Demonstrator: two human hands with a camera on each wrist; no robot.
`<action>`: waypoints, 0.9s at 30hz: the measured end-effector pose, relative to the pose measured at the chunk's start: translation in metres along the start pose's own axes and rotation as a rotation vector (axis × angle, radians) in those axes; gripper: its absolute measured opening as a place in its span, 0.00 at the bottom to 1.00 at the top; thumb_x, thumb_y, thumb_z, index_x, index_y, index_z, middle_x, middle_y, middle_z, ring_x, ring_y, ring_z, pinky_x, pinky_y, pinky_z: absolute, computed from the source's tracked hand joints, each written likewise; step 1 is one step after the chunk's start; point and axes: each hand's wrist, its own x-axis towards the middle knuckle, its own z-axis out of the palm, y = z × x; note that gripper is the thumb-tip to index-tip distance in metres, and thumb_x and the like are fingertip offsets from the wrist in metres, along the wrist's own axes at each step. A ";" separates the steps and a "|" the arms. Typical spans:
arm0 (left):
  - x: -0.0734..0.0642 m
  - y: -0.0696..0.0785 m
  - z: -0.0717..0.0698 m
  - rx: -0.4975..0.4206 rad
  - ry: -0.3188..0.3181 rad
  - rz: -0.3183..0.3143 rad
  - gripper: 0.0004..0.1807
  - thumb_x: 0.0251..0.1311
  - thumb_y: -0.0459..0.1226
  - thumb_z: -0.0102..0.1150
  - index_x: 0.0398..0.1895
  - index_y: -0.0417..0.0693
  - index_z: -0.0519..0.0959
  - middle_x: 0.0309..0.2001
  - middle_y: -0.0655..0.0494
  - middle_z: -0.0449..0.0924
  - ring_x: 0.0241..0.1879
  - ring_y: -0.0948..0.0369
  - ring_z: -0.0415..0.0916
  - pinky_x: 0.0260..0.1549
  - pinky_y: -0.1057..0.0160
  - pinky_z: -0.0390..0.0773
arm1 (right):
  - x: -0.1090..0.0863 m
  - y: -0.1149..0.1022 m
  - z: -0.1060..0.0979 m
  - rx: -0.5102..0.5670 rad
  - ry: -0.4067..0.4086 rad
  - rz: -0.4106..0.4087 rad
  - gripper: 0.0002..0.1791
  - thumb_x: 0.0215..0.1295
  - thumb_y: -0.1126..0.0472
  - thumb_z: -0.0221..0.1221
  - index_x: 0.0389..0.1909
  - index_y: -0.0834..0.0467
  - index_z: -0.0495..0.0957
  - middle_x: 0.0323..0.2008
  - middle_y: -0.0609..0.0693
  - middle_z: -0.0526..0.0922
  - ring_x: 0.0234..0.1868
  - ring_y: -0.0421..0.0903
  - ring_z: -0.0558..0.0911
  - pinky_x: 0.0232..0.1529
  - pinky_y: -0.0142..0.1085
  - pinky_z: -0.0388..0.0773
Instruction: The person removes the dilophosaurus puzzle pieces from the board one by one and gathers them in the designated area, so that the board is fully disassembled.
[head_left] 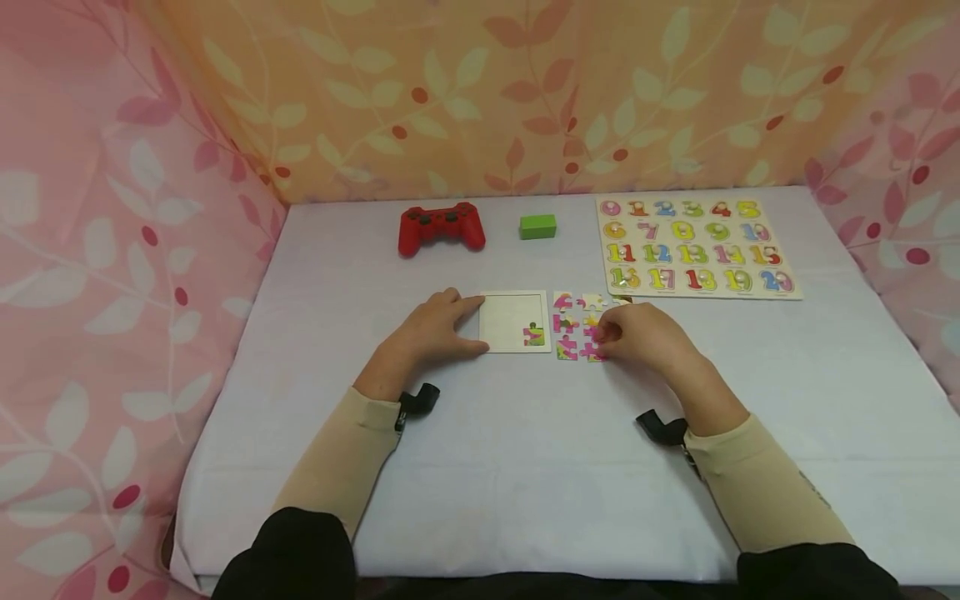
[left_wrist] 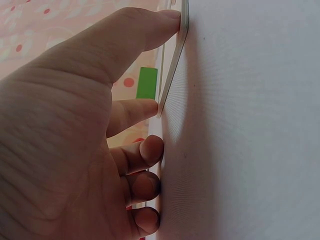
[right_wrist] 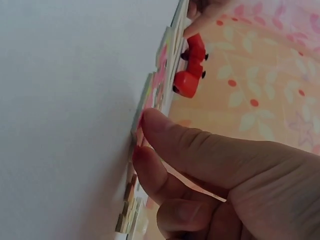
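In the head view a small white puzzle tray (head_left: pixel 504 321) lies flat, one green-and-pink puzzle piece (head_left: pixel 534 335) in its lower right corner. My left hand (head_left: pixel 435 331) spreads thumb and index finger to the tray's two left corners; in the left wrist view their tips touch the tray edge (left_wrist: pixel 173 70), the other fingers on the cloth. Loose puzzle pieces (head_left: pixel 567 323), mostly pink, stand in columns right of the tray. Over the right-hand pieces is my right hand (head_left: pixel 641 333), its thumb and index finger pinching a pink piece (right_wrist: pixel 140 131) at table level. My palm hides some pieces.
Behind the tray lie a red game controller (head_left: pixel 441 227) and a green block (head_left: pixel 537 227). A number puzzle board (head_left: pixel 701 293) sits at the back right, close to the loose pieces. White cloth covers the table (head_left: pixel 510 475); patterned curtains (head_left: pixel 465 100) enclose it.
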 end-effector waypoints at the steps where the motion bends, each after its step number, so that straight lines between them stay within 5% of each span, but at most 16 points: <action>1: 0.000 0.000 0.000 -0.001 -0.002 -0.001 0.48 0.56 0.60 0.70 0.79 0.60 0.65 0.51 0.57 0.69 0.52 0.59 0.65 0.51 0.55 0.74 | 0.000 -0.001 0.001 -0.001 0.003 -0.001 0.09 0.58 0.60 0.74 0.35 0.58 0.84 0.28 0.49 0.80 0.35 0.51 0.76 0.41 0.45 0.71; 7: 0.001 -0.001 0.001 0.004 -0.004 -0.002 0.48 0.55 0.61 0.69 0.79 0.61 0.64 0.52 0.57 0.69 0.53 0.59 0.65 0.52 0.55 0.74 | -0.004 -0.003 -0.008 -0.019 0.022 0.013 0.10 0.61 0.57 0.72 0.36 0.57 0.84 0.29 0.49 0.80 0.34 0.50 0.76 0.39 0.44 0.70; 18: 0.003 -0.002 0.001 0.007 -0.011 0.008 0.48 0.55 0.61 0.69 0.79 0.61 0.64 0.52 0.56 0.69 0.53 0.59 0.65 0.52 0.56 0.73 | -0.023 -0.029 -0.053 0.017 0.137 -0.019 0.17 0.66 0.46 0.68 0.44 0.55 0.84 0.35 0.49 0.81 0.34 0.51 0.74 0.32 0.44 0.69; 27: 0.001 0.000 0.000 -0.001 -0.013 -0.006 0.48 0.56 0.61 0.69 0.79 0.62 0.64 0.53 0.56 0.69 0.53 0.58 0.65 0.52 0.55 0.73 | 0.003 -0.070 -0.046 0.010 0.094 -0.148 0.18 0.64 0.51 0.70 0.51 0.54 0.85 0.39 0.49 0.81 0.39 0.50 0.77 0.39 0.46 0.75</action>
